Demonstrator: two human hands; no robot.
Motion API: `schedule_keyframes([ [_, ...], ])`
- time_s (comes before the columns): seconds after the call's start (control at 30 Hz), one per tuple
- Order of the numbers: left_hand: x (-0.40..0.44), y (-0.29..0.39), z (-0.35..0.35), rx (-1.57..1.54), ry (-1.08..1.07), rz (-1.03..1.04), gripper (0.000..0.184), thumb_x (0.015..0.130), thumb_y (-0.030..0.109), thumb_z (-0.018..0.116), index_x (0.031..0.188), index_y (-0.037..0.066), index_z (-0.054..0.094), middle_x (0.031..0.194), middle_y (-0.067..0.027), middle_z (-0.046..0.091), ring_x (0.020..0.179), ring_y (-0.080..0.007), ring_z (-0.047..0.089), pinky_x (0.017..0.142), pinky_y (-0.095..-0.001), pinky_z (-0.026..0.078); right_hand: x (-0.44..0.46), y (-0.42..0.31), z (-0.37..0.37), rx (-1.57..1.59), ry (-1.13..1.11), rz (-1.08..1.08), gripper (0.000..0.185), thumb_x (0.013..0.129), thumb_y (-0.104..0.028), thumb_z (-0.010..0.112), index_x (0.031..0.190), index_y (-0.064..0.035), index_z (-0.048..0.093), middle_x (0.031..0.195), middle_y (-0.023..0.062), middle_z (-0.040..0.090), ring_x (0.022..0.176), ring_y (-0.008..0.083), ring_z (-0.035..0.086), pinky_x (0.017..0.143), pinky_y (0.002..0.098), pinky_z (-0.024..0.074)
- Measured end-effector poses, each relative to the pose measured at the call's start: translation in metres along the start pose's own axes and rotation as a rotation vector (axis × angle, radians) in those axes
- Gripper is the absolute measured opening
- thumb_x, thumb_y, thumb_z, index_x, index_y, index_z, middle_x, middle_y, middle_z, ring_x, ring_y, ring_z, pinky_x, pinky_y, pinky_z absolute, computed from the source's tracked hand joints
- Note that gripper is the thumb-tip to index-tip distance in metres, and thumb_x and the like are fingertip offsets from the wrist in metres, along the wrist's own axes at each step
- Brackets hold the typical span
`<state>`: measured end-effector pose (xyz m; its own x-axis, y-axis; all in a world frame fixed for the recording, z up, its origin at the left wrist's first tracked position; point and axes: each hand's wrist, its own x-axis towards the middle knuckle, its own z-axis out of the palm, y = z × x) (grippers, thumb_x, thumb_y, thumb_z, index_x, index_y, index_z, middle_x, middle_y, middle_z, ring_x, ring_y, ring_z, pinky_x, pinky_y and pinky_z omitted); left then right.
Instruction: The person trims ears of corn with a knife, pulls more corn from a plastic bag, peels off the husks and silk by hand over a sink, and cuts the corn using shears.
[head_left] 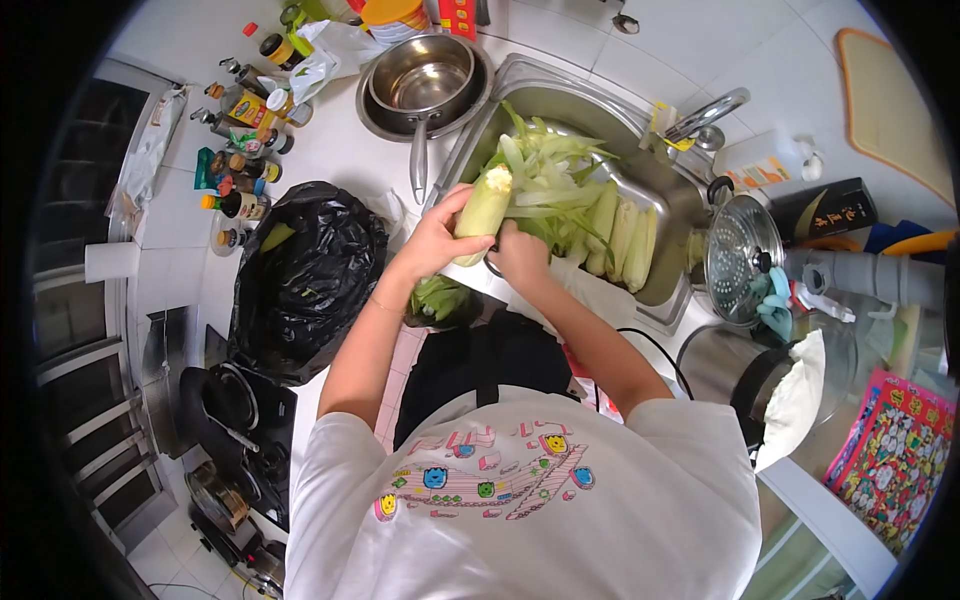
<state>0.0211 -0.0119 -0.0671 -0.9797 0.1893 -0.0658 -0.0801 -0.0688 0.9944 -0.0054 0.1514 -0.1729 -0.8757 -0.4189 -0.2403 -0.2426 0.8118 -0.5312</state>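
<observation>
My left hand (pixel 437 238) is wrapped round an ear of corn (pixel 480 217) in its pale green husk, held tilted with its cut whitish end up, over the sink's near edge. Close beside it, my right hand (pixel 522 256) is closed in a fist. A small dark curved part shows at its left side, but what it belongs to is mostly hidden. Loose husk leaves (pixel 550 165) are heaped in the metal sink (pixel 668 195). Several more ears of corn (pixel 625 235) lie side by side at the sink's right.
Left of me, a black plastic bag (pixel 315 270) lines an open bin-like shape. A steel saucepan (pixel 422 80) sits in a wider pan behind. Bottles (pixel 245 105) crowd the left counter. The faucet (pixel 708 112) reaches over the sink; a glass lid (pixel 743 255) stands right.
</observation>
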Motion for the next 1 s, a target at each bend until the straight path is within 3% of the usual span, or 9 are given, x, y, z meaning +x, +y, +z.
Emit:
schedule_keyframes([
  [0.1,-0.012,0.015,-0.001,-0.121,0.051,-0.044,0.062,0.077,0.007,0.076,0.131,-0.001,0.049,0.122,-0.0022,0.049,0.113,-0.0130,0.050,0.098,-0.0271,0.040,0.047,-0.013,0.063,0.133,0.217,-0.208,0.033,0.079,-0.035,0.065,0.092,-0.0055,0.057,0.081,0.0120,0.068,0.076,0.0308,0.068,0.064,0.0452,0.0514],
  [0.2,-0.026,0.015,-0.010,-0.273,0.106,-0.148,0.064,0.077,0.008,0.077,0.133,-0.001,0.047,0.118,-0.0029,0.056,0.110,-0.0126,0.053,0.098,-0.0267,0.040,0.069,-0.034,0.074,0.608,0.225,-0.286,0.031,0.081,-0.038,0.061,0.091,-0.0093,0.060,0.080,0.0084,0.068,0.076,0.0288,0.067,0.063,0.0417,0.0510],
  [0.27,-0.029,0.013,-0.013,-0.398,0.100,-0.096,0.053,0.083,0.012,0.069,0.130,-0.001,0.047,0.112,-0.0093,0.061,0.100,-0.0183,0.060,0.091,-0.0315,0.049,0.077,-0.050,0.067,0.612,0.246,-0.369,0.028,0.082,-0.039,0.059,0.090,-0.0115,0.061,0.079,0.0070,0.067,0.073,0.0272,0.066,0.062,0.0400,0.0504],
  [0.37,-0.030,0.018,-0.014,-0.615,0.071,-0.094,0.039,0.092,0.018,0.055,0.124,-0.002,0.046,0.109,-0.0169,0.061,0.087,-0.0258,0.065,0.079,-0.0378,0.057,0.080,-0.059,0.069,0.262,0.363,-0.519,0.028,0.084,-0.038,0.057,0.090,-0.0109,0.061,0.077,0.0066,0.066,0.070,0.0250,0.065,0.061,0.0377,0.0500],
  [0.43,-0.027,0.018,-0.012,-0.661,0.072,-0.066,0.039,0.094,0.022,0.051,0.124,-0.002,0.047,0.107,-0.0169,0.061,0.086,-0.0253,0.065,0.078,-0.0374,0.057,0.082,-0.059,0.072,0.243,0.348,-0.526,0.030,0.086,-0.039,0.056,0.091,-0.0095,0.061,0.077,0.0068,0.066,0.069,0.0239,0.065,0.060,0.0359,0.0501],
  [0.67,-0.012,0.011,-0.006,-0.957,-0.031,-0.099,0.050,0.098,0.038,0.034,0.129,-0.001,0.045,0.107,-0.0158,0.062,0.084,-0.0244,0.065,0.083,-0.0372,0.054,0.070,-0.031,0.046,0.694,0.152,-0.350,0.038,0.092,-0.041,0.051,0.093,-0.0042,0.060,0.077,0.0074,0.066,0.065,0.0199,0.064,0.058,0.0295,0.0504],
  [0.87,0.012,0.022,0.030,-0.899,0.302,-0.259,0.061,0.100,0.047,0.031,0.137,-0.001,0.040,0.113,-0.0119,0.061,0.094,-0.0211,0.061,0.088,-0.0364,0.050,0.001,-0.013,-0.070,1.454,-0.349,0.274,0.047,0.096,-0.046,0.048,0.100,-0.0006,0.058,0.078,0.0091,0.066,0.061,0.0181,0.063,0.060,0.0271,0.0521],
  [0.9,0.016,0.002,0.027,-0.793,0.206,-0.266,0.059,0.101,0.046,0.031,0.135,-0.001,0.043,0.118,-0.0110,0.060,0.101,-0.0199,0.059,0.090,-0.0350,0.049,-0.005,0.008,-0.068,1.477,-0.527,0.219,0.044,0.097,-0.037,0.050,0.120,0.0004,0.053,0.095,0.0056,0.065,0.083,0.0177,0.064,0.078,0.0321,0.0527],
  [1.0,0.033,-0.024,0.056,-0.410,0.333,-0.187,0.049,0.103,0.035,0.037,0.138,0.001,0.040,0.127,-0.0087,0.055,0.110,-0.0162,0.054,0.098,-0.0306,0.041,-0.028,0.022,-0.059,1.235,-0.273,0.030,0.050,0.093,-0.036,0.059,0.125,0.0008,0.051,0.105,0.0081,0.062,0.091,0.0164,0.061,0.082,0.0321,0.0497],
])
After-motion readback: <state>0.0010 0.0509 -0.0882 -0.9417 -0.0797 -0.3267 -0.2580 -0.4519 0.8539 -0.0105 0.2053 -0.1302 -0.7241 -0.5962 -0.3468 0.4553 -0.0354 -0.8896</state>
